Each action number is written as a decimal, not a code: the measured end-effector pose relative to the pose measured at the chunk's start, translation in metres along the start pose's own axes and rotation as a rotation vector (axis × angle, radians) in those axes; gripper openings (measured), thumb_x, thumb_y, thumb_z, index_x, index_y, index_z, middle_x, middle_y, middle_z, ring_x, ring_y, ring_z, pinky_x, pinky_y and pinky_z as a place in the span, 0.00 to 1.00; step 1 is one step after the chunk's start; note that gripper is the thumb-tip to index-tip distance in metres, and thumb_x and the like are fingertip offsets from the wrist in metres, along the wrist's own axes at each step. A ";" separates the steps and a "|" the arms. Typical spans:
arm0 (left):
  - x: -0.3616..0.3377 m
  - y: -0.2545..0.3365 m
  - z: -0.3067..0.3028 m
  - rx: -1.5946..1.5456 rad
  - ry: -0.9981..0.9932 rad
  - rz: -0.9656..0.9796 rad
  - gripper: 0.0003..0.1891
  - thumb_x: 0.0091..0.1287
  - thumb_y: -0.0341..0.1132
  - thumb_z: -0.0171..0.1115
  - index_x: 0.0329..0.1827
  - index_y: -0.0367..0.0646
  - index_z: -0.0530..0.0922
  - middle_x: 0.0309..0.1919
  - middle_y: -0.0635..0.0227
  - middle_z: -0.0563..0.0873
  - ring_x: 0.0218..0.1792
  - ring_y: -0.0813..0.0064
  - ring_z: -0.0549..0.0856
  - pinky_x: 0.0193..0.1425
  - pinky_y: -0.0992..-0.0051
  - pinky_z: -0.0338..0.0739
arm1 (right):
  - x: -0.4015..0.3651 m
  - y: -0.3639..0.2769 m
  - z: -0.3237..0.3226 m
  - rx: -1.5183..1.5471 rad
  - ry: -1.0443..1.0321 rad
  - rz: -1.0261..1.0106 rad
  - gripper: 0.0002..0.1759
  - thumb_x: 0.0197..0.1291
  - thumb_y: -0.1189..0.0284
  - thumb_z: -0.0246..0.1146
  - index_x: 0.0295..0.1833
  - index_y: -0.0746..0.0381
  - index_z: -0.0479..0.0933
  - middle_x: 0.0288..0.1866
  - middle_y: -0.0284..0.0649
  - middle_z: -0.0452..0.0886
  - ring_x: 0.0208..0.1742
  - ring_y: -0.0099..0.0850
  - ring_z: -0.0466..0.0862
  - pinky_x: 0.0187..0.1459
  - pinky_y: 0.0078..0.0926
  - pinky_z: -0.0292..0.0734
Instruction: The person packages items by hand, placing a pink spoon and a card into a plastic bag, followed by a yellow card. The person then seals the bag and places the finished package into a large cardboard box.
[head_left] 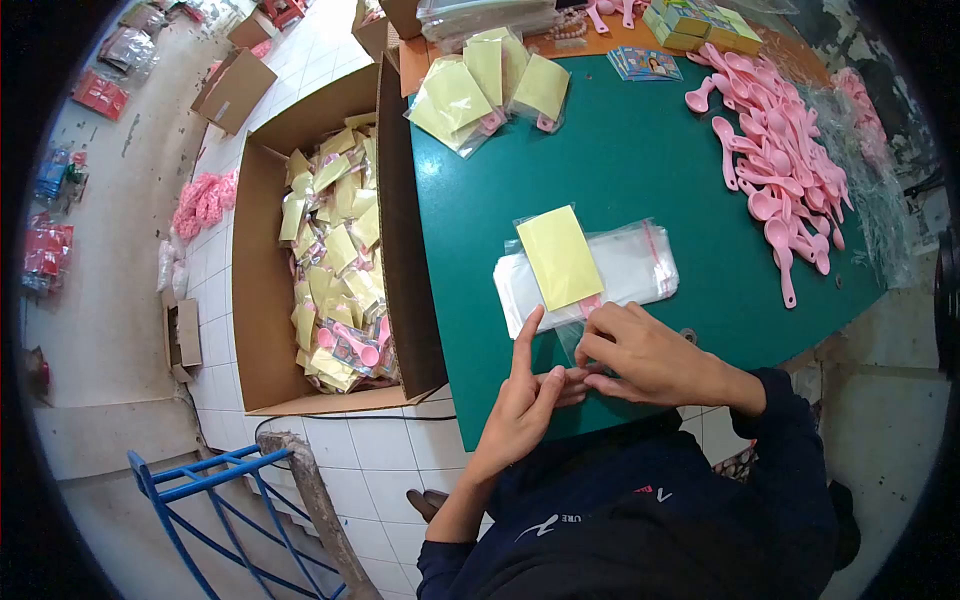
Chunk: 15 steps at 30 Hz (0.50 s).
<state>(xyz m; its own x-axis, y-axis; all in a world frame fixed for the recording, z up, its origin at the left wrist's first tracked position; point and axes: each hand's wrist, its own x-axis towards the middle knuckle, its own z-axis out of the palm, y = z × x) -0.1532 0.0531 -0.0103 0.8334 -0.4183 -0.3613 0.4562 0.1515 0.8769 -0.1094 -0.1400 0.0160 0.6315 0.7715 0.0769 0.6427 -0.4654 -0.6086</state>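
A clear plastic bag [568,338] with a yellow card [560,257] in it lies on a stack of flat clear bags [633,262]. Pink plastic shows at the card's lower edge. At the bag's near end, my left hand [522,408] pinches the open end with thumb and curled fingers, its index finger stretched toward the card. Close beside it, my right hand [640,352] is closed, thumb and fingertips on the same end of the bag. The fingertips hide exactly where the plastic is gripped.
Pink spoons [775,150] are heaped at the table's right. Filled bags [470,90] lie at the back left, picture cards [645,64] and card stacks [700,25] behind. A carton [258,330] full of packed bags stands left of the green table [470,220], near a blue trolley [215,480].
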 end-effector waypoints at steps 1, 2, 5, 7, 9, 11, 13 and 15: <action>0.000 0.000 0.000 0.022 0.011 0.014 0.31 0.73 0.28 0.42 0.74 0.47 0.37 0.40 0.51 0.83 0.44 0.70 0.84 0.52 0.70 0.79 | 0.000 0.000 0.002 0.002 0.003 -0.007 0.12 0.50 0.71 0.65 0.37 0.62 0.70 0.37 0.41 0.69 0.43 0.38 0.72 0.42 0.34 0.67; 0.000 0.000 0.000 0.044 0.021 0.031 0.31 0.73 0.28 0.42 0.74 0.46 0.38 0.39 0.52 0.83 0.42 0.71 0.84 0.51 0.71 0.79 | 0.001 0.000 0.003 0.001 0.006 -0.015 0.12 0.50 0.70 0.64 0.37 0.62 0.70 0.36 0.40 0.69 0.43 0.37 0.72 0.42 0.34 0.67; 0.003 -0.003 0.000 0.127 0.054 0.080 0.32 0.72 0.28 0.45 0.74 0.46 0.40 0.35 0.56 0.83 0.40 0.75 0.84 0.46 0.74 0.79 | 0.001 0.000 0.010 -0.087 0.056 -0.062 0.11 0.49 0.71 0.65 0.35 0.61 0.71 0.35 0.38 0.69 0.41 0.34 0.73 0.42 0.32 0.66; 0.009 -0.009 -0.001 0.105 0.072 0.108 0.32 0.72 0.27 0.46 0.74 0.46 0.41 0.33 0.59 0.83 0.38 0.77 0.83 0.43 0.76 0.78 | 0.002 -0.001 0.011 -0.158 0.104 -0.123 0.11 0.49 0.70 0.65 0.35 0.61 0.71 0.35 0.37 0.69 0.41 0.33 0.73 0.42 0.32 0.66; 0.016 -0.008 0.004 0.093 0.106 0.139 0.32 0.71 0.26 0.47 0.74 0.45 0.43 0.32 0.62 0.83 0.37 0.78 0.83 0.41 0.79 0.77 | 0.003 -0.003 0.012 -0.192 0.142 -0.205 0.11 0.50 0.68 0.63 0.33 0.62 0.71 0.34 0.38 0.69 0.43 0.34 0.73 0.44 0.34 0.66; 0.018 -0.002 0.012 0.099 0.175 0.161 0.32 0.70 0.25 0.48 0.73 0.44 0.44 0.31 0.64 0.83 0.35 0.80 0.82 0.40 0.81 0.77 | -0.002 0.000 0.005 -0.094 0.043 -0.215 0.10 0.52 0.67 0.62 0.34 0.61 0.71 0.34 0.37 0.70 0.44 0.33 0.72 0.45 0.32 0.64; 0.023 -0.004 0.014 0.104 0.233 0.185 0.30 0.69 0.23 0.49 0.71 0.45 0.48 0.34 0.61 0.83 0.35 0.79 0.83 0.40 0.81 0.77 | -0.007 0.004 -0.009 0.137 -0.084 -0.235 0.09 0.54 0.67 0.62 0.35 0.59 0.71 0.34 0.37 0.70 0.43 0.32 0.72 0.46 0.31 0.63; 0.025 -0.005 0.014 0.048 0.283 0.207 0.29 0.69 0.24 0.49 0.71 0.45 0.49 0.35 0.59 0.83 0.35 0.78 0.83 0.39 0.81 0.77 | -0.010 0.016 -0.035 0.404 -0.158 -0.286 0.08 0.56 0.68 0.63 0.35 0.59 0.71 0.33 0.36 0.69 0.39 0.33 0.72 0.43 0.32 0.66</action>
<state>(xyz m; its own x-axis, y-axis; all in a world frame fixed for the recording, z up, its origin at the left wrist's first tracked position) -0.1395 0.0293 -0.0192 0.9632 -0.1169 -0.2420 0.2589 0.1620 0.9522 -0.0906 -0.1708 0.0334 0.3621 0.9139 0.1834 0.5418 -0.0463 -0.8392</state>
